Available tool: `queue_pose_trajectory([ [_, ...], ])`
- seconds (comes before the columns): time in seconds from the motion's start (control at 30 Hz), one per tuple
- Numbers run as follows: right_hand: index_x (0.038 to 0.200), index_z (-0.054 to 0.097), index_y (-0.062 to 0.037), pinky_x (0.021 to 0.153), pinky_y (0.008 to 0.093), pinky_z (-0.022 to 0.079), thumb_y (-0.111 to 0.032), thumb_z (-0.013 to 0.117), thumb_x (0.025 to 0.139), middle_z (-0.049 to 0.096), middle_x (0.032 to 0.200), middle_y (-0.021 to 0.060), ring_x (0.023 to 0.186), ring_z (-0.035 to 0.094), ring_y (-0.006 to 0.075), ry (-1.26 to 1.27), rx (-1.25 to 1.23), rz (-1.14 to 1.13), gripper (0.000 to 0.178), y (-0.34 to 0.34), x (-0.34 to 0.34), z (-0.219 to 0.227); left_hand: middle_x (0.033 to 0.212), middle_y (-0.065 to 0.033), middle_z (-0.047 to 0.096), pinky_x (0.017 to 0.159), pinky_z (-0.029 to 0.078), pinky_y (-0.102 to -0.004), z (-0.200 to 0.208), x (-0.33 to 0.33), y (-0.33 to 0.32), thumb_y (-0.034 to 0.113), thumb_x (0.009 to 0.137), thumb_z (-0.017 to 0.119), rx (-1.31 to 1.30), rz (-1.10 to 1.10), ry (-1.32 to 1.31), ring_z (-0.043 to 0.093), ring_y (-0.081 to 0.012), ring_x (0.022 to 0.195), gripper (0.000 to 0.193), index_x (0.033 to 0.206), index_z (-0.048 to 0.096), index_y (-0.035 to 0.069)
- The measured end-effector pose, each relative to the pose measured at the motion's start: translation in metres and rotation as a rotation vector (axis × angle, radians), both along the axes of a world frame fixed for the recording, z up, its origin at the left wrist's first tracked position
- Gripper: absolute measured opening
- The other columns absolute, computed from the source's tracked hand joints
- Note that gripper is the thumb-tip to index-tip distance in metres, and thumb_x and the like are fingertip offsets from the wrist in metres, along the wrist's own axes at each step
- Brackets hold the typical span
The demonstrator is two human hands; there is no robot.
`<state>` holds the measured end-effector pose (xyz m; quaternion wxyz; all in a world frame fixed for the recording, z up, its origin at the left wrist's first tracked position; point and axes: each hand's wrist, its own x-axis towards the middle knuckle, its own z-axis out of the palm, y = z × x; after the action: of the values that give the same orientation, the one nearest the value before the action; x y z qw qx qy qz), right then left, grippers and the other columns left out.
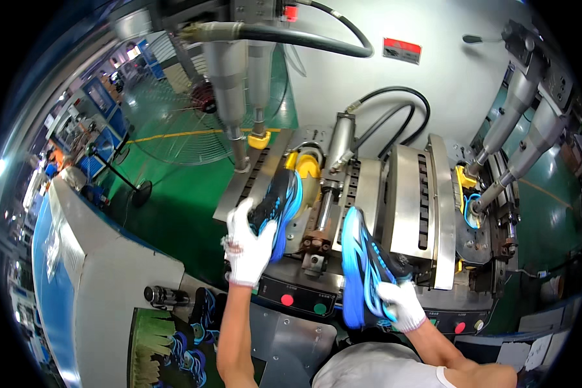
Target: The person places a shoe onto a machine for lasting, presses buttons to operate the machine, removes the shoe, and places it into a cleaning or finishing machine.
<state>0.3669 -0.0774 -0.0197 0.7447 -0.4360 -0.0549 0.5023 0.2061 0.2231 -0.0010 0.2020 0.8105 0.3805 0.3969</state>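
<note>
Both of my hands wear white knit gloves. My left hand [249, 249] is closed around the near end of a black and blue sports shoe [283, 205]. This shoe tilts over the left station of a metal pressing machine, beside a yellow mould [307, 166]. My right hand [402, 306] grips the near end of a second black and blue sports shoe [362, 268], holding it in front of the machine's middle. Its bright blue sole faces left. Some fingers of each hand are hidden behind the shoes.
Steel machine covers [410, 200] stand at the centre right, with black hoses [394, 97] behind. Piston arms [229, 84] hang over the left station. Red and green buttons [288, 300] line the front panel. More shoes [186, 359] lie lower left near a black bottle [167, 296].
</note>
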Motion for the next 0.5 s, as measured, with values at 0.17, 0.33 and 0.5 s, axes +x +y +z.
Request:
queue_pose_trajectory([
  [0.17,0.107,0.069,0.0003,0.072,0.0336,0.064,-0.004,0.071,0.093,0.074,0.097,0.009,0.081,0.074,0.0204,0.105,0.11,0.186,0.015,0.203,0.003,0.009,0.124,-0.0183,0.061,0.1,0.05,-0.0432,-0.055,-0.154,-0.1,0.009,0.073,0.086,-0.052,0.188,-0.003,0.062,-0.0362,0.114,0.066,0.132,0.056,0.003],
  [0.33,0.098,0.056,-0.0145,0.038,0.0566,0.053,0.001,0.076,0.079,0.055,0.073,0.0074,0.066,0.06,0.0263,-0.332,-0.319,-0.032,0.032,0.363,0.043,-0.053,0.125,-0.0201,0.058,0.101,0.048,-0.0469,-0.132,-0.241,-0.212,0.009,0.073,0.085,-0.449,0.408,0.141,0.058,-0.0385,0.115,0.067,0.132,0.054,0.003],
  [0.5,0.113,0.066,-0.0077,0.078,0.0426,0.058,-0.013,0.06,0.086,0.074,0.092,0.0139,0.083,0.073,0.0306,-1.581,-0.991,0.023,0.029,0.418,0.16,-0.178,0.124,-0.0217,0.058,0.095,0.053,-0.0528,-0.184,-0.245,-0.284,0.026,0.082,0.079,-0.674,0.612,0.176,0.064,-0.0418,0.111,0.061,0.137,0.056,0.013],
])
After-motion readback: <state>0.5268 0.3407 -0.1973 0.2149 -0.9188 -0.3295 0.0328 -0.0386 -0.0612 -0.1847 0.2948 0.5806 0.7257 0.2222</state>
